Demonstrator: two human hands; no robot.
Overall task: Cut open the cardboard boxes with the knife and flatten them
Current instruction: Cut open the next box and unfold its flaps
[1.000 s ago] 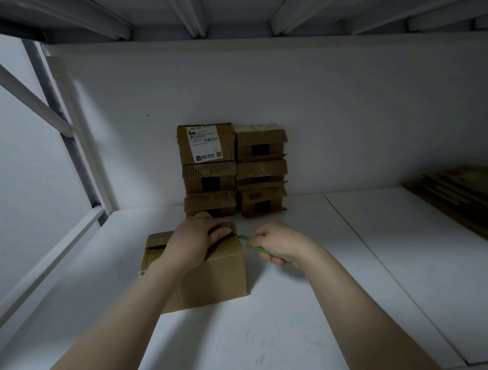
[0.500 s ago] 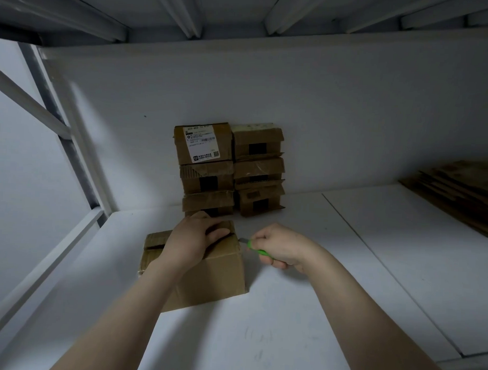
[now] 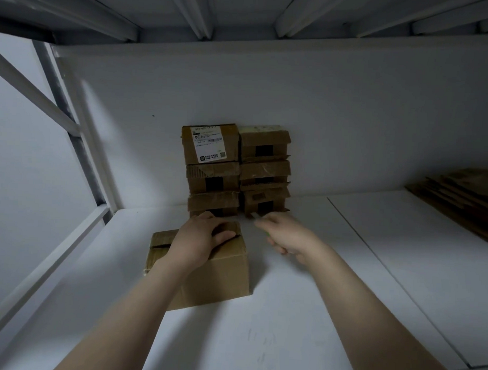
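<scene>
Head view: the cardboard box [image 3: 215, 272], on the shelf [image 3: 287, 338], is gripped on top by the left hand [image 3: 199, 238]; the knife [image 3: 255, 215] is clenched in the right hand [image 3: 288, 236] just beside. The gripping fingers could be nicked by a slipped blade.

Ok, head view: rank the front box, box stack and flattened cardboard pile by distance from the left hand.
1. Front box: under the left hand, touching.
2. Box stack: behind it, against the back wall.
3. Flattened cardboard pile: far right of the shelf.
</scene>
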